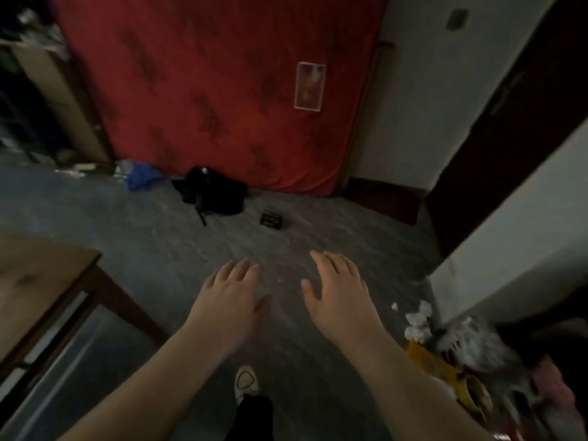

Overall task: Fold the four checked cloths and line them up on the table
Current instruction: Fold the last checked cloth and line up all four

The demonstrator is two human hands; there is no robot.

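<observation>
My left hand [230, 296] and my right hand [337, 289] are both held out in front of me over the grey floor, palms down, fingers straight and holding nothing. A corner of the wooden table [35, 281] shows at the left edge, its visible top bare. No checked cloth is in view.
A red mattress [216, 90] leans against the far wall. On the floor lie a black bag [213, 194], a small dark box [271, 219] and a blue bag [143, 176]. A heap of rubbish [461, 354] sits at the right. My white shoe [245, 381] is below.
</observation>
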